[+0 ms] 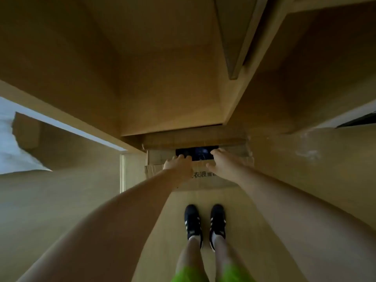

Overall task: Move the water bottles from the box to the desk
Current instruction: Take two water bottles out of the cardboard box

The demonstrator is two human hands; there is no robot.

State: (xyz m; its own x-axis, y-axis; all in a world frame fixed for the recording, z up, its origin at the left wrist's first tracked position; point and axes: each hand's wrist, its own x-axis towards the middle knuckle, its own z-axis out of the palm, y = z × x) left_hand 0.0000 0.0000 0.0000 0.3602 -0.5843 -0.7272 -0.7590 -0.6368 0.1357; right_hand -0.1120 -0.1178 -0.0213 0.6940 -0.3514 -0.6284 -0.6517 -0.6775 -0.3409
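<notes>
Seen from above, bending over a cardboard box [205,180] on the wooden floor [284,210], tucked partly beneath the near edge of the desk [166,78]. Both arms stretched down to it. Left hand [179,164] resting on the near-left rim of the opening, fingers curled over the edge, apparently gripping the cardboard rather than anything inside. Right hand [219,162] laid over the right side of the opening, fingers fairly straight and reaching toward the dark gap; whether touching anything within, impossible to tell. Inside the box [196,154] only a dark slot with faint pale glints, probably water bottles, too dim to count or make out. Dark shoes [204,223] planted on the floor just near of the box.

Judged stage: opening or steadying the box before the first lift; no bottle out on the desk as far as visible.

Risks from here: narrow opening under the desk overhang, so a bottle pulled straight up likely to knock the desk edge and slip. Torn flap on the near-left side liable to fold or rip under the left hand's grip, shifting the box. Reaching blind into the dark, easy to catch a cap poorly and drop the bottle back.
</notes>
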